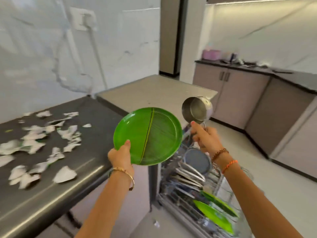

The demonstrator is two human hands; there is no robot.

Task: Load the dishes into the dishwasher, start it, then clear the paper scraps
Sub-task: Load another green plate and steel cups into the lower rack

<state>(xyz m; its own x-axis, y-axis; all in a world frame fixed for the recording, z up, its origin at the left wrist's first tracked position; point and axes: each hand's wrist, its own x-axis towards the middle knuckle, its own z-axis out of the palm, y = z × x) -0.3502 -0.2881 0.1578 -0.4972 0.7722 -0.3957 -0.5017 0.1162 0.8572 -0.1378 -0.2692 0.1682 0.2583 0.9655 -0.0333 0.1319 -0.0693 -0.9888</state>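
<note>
My left hand (121, 156) grips the near rim of a green leaf-patterned plate (149, 134), held tilted in the air beside the counter. My right hand (205, 139) holds a small steel saucepan (197, 109) by its handle, its mouth turned towards me. Below both hands the dishwasher rack (197, 189) is pulled out, holding several grey and steel plates, a blue plate (198, 160) and two green plates (214, 213). Several white paper scraps (51, 145) lie scattered over the dark steel counter (82, 170) on the left.
The dishwasher's pale top (154, 93) lies behind the plate. Grey cabinets (257, 103) with a dark worktop and small items run along the right. A wall socket with a cable (84, 19) is on the white wall. One scrap (156, 224) lies on the floor.
</note>
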